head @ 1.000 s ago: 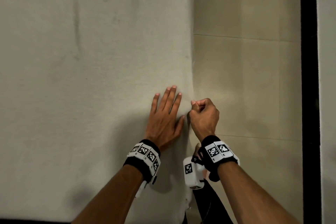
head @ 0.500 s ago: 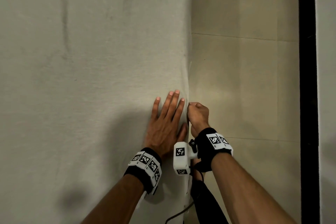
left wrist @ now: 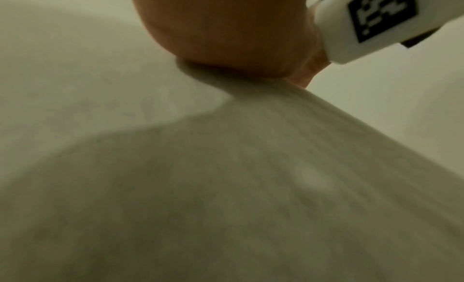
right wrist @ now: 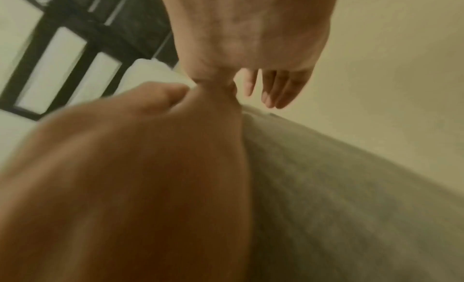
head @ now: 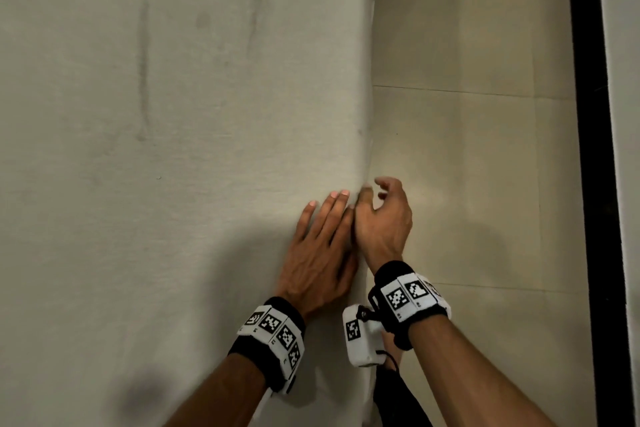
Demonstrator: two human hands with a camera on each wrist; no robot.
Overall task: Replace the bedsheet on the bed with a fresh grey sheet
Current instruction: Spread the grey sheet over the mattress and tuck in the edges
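Left hand lies flat with straight fingers on the grey sheet. Right hand, touching it at the sheet's edge, is loose and holds nothing.

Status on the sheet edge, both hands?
Left hand flat on grey sheet at bed edge. Right hand open beside it, no grip. Nothing in the way.

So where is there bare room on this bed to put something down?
The sheet lies bare across everything left of and beyond the left hand. Right of the bed edge, the tiled floor is bare as far as the black strip. It is crowded only at the edge, where the right hand meets the left.
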